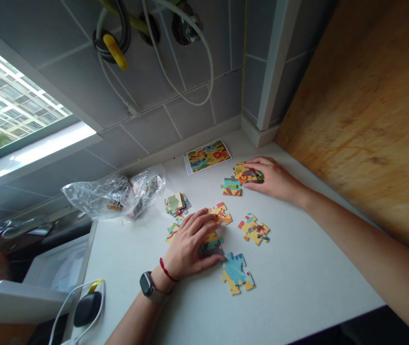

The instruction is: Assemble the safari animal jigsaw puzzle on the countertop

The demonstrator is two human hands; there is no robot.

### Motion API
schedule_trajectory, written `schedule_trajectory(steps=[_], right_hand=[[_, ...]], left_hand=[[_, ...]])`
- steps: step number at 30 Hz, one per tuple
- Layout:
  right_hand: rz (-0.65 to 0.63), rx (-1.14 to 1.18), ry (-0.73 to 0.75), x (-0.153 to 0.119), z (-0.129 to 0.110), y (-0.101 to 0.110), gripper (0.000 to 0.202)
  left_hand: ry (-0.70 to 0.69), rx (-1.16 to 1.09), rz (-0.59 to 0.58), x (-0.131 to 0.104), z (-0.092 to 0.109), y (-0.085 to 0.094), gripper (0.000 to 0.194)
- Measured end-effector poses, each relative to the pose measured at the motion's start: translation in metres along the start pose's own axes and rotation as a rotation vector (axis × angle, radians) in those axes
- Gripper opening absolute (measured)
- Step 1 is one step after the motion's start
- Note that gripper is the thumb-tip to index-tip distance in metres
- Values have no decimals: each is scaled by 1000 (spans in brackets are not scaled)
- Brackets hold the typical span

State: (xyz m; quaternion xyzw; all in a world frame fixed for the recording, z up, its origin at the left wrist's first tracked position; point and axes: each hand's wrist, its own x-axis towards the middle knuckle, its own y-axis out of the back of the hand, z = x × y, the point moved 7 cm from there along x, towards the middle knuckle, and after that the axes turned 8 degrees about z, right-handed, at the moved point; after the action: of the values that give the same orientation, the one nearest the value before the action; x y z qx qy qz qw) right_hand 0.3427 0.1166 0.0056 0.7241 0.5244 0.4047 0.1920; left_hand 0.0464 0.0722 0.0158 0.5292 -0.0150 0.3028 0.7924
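The right hand [274,178] curls thumb and fingers round a stack of glossy, knobbed puzzle pieces [246,173]; the left hand [193,244], fingers slightly apart, lies over flat joined pieces [212,242]. A crinkled clear plastic bag [118,194] sits on the smooth white countertop [290,278], beneath grey tiled walls [190,112] and beside a wood-grained panel [362,120].

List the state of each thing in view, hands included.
Left hand: open, palm down over pieces.
Right hand: closed on piled pieces.
Blue-and-yellow piece: flat, picture up.
Picture card: flat, picture up.
Green-topped stack: uneven.
Plastic bag: rumpled.
Watch: strapped on, screen dark.
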Motion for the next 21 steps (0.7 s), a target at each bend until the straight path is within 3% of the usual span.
schedule_trajectory(steps=[9,16,18,21], right_hand=[[68,-14,-14,2,0,8,71],[148,53,2,6,-9,18,55],[120,112,23,3,-22,17,53],[-42,255,89,-10,-51,0,50]], left_hand=[[-17,27,-14,-1,-2,-3,56],[-18,21,-9,-2,-2,-2,56],[-18,20,-3,-2,-3,-2,58],[-12,12,-9,-2,-4,-3,66]])
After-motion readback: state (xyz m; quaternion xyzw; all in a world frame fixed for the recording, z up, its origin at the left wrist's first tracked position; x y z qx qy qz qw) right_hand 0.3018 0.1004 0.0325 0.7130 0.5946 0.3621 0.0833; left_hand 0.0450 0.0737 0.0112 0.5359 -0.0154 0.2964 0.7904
